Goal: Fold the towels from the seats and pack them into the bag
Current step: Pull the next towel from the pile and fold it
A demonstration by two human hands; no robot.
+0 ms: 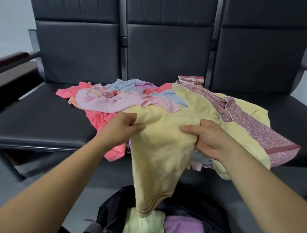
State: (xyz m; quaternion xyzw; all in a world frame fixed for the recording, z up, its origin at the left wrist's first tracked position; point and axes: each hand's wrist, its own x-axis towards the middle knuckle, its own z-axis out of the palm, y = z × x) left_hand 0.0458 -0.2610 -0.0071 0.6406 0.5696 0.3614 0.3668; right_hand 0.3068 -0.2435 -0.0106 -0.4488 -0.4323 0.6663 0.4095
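Yellow towel [158, 154] pinched along its top edge by curled fingers of left hand [121, 130] and right hand [208, 138], held apart likely to flatten it for folding, hanging just above the bag [110, 214].

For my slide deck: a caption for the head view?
The left hand and right hand grip a yellow towel over the bag; more towels heap the seats.

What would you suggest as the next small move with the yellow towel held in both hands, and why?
Probably draw the left hand and right hand apart to stretch the yellow towel flat before folding: both pinch its upper edge, and it hangs bunched to a point over the bag, where a green towel and a purple towel already lie folded.
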